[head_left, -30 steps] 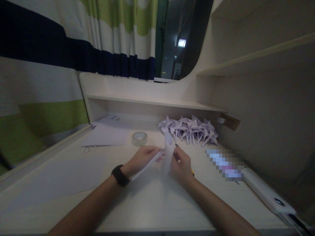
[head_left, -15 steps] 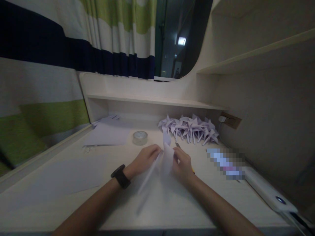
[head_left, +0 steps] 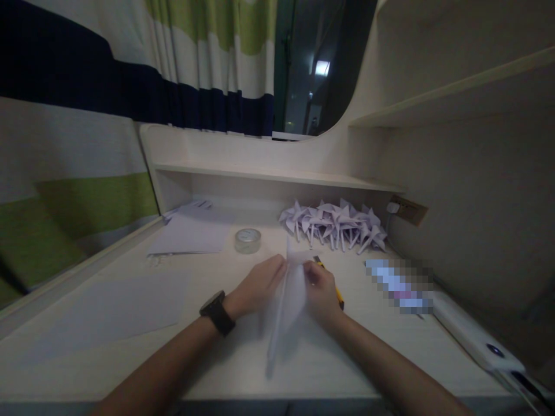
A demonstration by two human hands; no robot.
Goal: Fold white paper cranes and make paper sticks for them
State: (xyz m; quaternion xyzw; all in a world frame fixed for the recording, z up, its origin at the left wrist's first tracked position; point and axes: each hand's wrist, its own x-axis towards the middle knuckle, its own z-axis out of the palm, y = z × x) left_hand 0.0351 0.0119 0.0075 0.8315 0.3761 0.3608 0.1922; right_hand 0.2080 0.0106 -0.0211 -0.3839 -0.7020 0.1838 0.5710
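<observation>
Over the middle of the desk, a white paper pinwheel on a rolled paper stick is held between both hands, partly blurred. My left hand, with a dark watch at the wrist, pinches it near the top of the stick, fingers closed. On the other side, my right hand has thumb and fingers closed on a paper blade of the pinwheel. A yellow utility knife lies beside and partly behind the right hand. Beyond the left hand sits a roll of clear tape.
Several finished paper pinwheels are heaped at the back right. A paper stack lies at the back left, with loose sheets nearer. At right are a pixelated phone-like object and a long white device.
The paper stick has swung from a slant toward the left to more upright. The pinwheel's paper has turned between my hands, and more of the yellow knife shows.
</observation>
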